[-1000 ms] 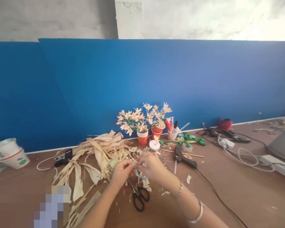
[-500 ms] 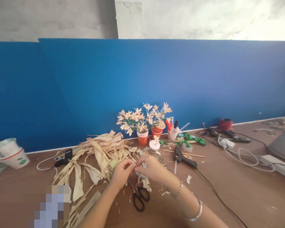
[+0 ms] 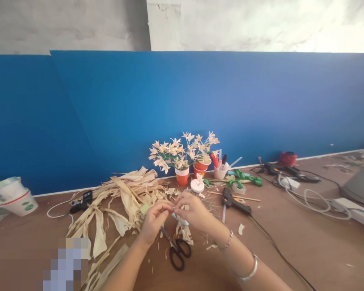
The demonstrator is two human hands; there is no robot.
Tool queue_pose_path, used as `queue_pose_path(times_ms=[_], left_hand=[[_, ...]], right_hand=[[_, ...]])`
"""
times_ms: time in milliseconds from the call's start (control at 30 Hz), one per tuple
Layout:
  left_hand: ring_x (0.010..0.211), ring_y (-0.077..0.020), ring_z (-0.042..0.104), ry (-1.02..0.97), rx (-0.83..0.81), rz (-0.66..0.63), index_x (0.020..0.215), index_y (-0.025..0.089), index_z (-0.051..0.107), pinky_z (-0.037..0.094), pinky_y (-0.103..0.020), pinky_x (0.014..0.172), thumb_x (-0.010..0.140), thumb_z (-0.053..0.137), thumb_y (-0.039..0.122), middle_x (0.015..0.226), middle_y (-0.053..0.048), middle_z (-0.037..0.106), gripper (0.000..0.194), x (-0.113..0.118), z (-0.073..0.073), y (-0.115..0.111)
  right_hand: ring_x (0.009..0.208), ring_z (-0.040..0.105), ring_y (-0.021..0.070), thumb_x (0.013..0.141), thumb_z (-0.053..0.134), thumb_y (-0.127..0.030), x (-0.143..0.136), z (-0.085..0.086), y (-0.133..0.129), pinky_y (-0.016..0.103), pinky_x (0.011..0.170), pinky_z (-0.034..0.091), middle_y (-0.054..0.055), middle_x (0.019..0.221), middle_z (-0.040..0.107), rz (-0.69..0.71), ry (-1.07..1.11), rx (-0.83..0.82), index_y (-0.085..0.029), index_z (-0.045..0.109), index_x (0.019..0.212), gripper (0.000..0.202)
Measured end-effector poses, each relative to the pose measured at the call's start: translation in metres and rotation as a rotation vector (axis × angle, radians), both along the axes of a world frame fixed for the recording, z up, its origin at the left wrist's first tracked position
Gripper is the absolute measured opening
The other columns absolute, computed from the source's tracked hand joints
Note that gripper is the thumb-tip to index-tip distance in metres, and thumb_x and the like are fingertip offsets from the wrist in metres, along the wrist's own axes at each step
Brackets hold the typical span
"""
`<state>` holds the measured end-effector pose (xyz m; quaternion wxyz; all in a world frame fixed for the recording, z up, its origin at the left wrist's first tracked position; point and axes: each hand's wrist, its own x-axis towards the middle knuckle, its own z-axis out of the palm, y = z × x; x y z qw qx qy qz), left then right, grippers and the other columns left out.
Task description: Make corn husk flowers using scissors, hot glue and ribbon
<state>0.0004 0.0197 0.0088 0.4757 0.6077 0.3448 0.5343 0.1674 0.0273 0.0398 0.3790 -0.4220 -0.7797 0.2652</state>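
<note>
My left hand [image 3: 155, 221] and my right hand [image 3: 191, 211] meet fingertip to fingertip over the table's middle. The fingers of both are pinched together; whatever lies between them is too small to make out. Black-handled scissors [image 3: 179, 254] lie just below the hands, blades partly hidden. Dried husk strips [image 3: 129, 198] are heaped to the left of my left hand, with scraps under both hands. Behind the hands, pale star-shaped flowers [image 3: 172, 148] stand in a red paper cup [image 3: 182, 177]. A small flower sits on a round white piece [image 3: 197, 185].
A black glue gun [image 3: 232, 200] with a trailing cord lies right of my hands. Behind it are green tape pieces [image 3: 245, 177] and a cup of pens [image 3: 220, 172]. White cables [image 3: 314, 202] lie far right, a white cup [image 3: 20, 202] far left.
The fingers of both hands have shifted slightly at the meeting point, and my right fingers are a little higher. The objects on the table have not moved.
</note>
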Motion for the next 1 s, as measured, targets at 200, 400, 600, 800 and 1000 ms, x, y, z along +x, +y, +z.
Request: queue_pose_path(times_ms=[200,400,600,800,1000], left_hand=[[0.084,-0.0203,0.056,0.021,-0.047,0.142,0.064,0.016,0.063,0.043,-0.029,0.078,0.07,0.064,0.028,0.083,-0.007,0.062,0.013,0.009,-0.006,0.006],[0.086,-0.0198,0.053,-0.029,-0.124,0.171,0.059,0.016,0.062,0.041,-0.027,0.076,0.066,0.065,0.031,0.085,-0.006,0.06,0.017,0.012,-0.005,0.005],[0.07,-0.0127,0.05,0.039,-0.31,0.06,0.057,0.014,0.061,0.037,-0.022,0.058,0.062,0.065,0.033,0.109,-0.007,0.053,0.021,0.004,0.002,0.004],[0.09,-0.0202,0.053,0.112,-0.289,-0.057,0.055,0.016,0.062,0.038,-0.029,0.082,0.063,0.064,0.024,0.091,-0.004,0.058,0.011,0.004,0.006,0.001],[0.079,-0.0184,0.054,0.163,-0.315,-0.069,0.053,0.016,0.06,0.039,-0.027,0.073,0.062,0.064,0.027,0.082,-0.003,0.06,0.015,0.005,0.0,0.001]], right_hand=[[0.086,0.051,0.0171,0.072,0.061,-0.013,-0.008,-0.003,-0.004,0.032,0.079,0.035,0.004,0.09,0.059,-0.094,-0.144,0.165,-0.018,0.064,0.064,0.011],[0.091,0.049,0.0187,0.074,0.058,-0.012,-0.013,-0.001,-0.011,0.034,0.08,0.032,0.004,0.093,0.06,-0.126,-0.277,0.23,-0.018,0.063,0.067,0.011],[0.074,0.054,0.014,0.077,0.049,-0.015,-0.006,0.005,-0.004,0.027,0.07,0.041,0.004,0.084,0.063,-0.119,-0.022,-0.051,-0.017,0.063,0.083,0.015],[0.047,0.051,0.0093,0.078,0.052,-0.029,0.0,-0.005,0.001,0.019,0.044,0.038,-0.001,0.061,0.06,0.146,0.125,-0.538,-0.016,0.061,0.093,0.022],[0.043,0.049,0.0078,0.068,0.065,-0.032,-0.001,-0.014,0.004,0.018,0.042,0.037,-0.003,0.052,0.057,0.111,0.244,-0.604,-0.015,0.062,0.077,0.02]])
